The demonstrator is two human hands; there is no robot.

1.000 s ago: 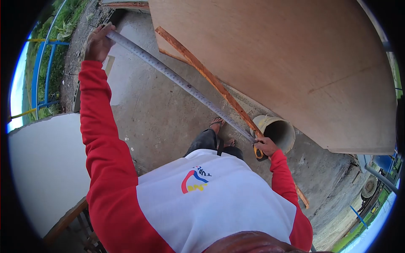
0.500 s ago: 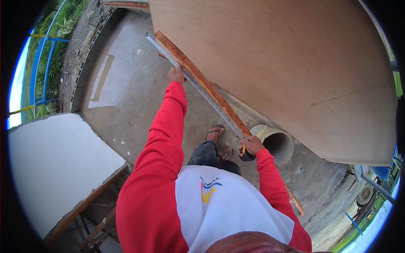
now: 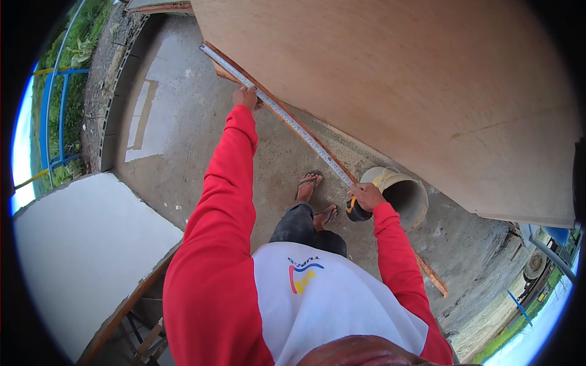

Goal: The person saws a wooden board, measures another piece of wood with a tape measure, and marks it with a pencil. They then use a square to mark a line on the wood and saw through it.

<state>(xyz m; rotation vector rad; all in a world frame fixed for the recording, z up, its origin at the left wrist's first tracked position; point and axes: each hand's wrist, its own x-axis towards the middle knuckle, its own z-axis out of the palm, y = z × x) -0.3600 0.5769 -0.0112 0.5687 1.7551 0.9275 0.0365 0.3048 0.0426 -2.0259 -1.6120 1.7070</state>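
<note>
A long, narrow wooden strip (image 3: 282,105) runs slantwise in front of me, and the white blade of a tape measure (image 3: 305,135) lies stretched along it. Near the strip's far end, my left hand (image 3: 246,97) is closed around the strip at the blade; its fingertips are partly hidden. My right hand (image 3: 367,196) grips the black and yellow tape measure case (image 3: 358,211) where the blade comes out. Beyond my right forearm, a similar wooden end (image 3: 434,277) shows, apparently the same strip.
A large plywood sheet (image 3: 390,79) fills the upper right. Beside my right hand, a pale bucket (image 3: 408,198) lies tipped on the concrete floor (image 3: 201,122). At the lower left is a white-topped panel (image 3: 91,244) with a wooden edge; a low block wall (image 3: 119,91) borders the floor.
The blade, earlier beside the strip, now lies over it, with its end near the strip's far end. My left hand has shifted slightly left and up in view.
</note>
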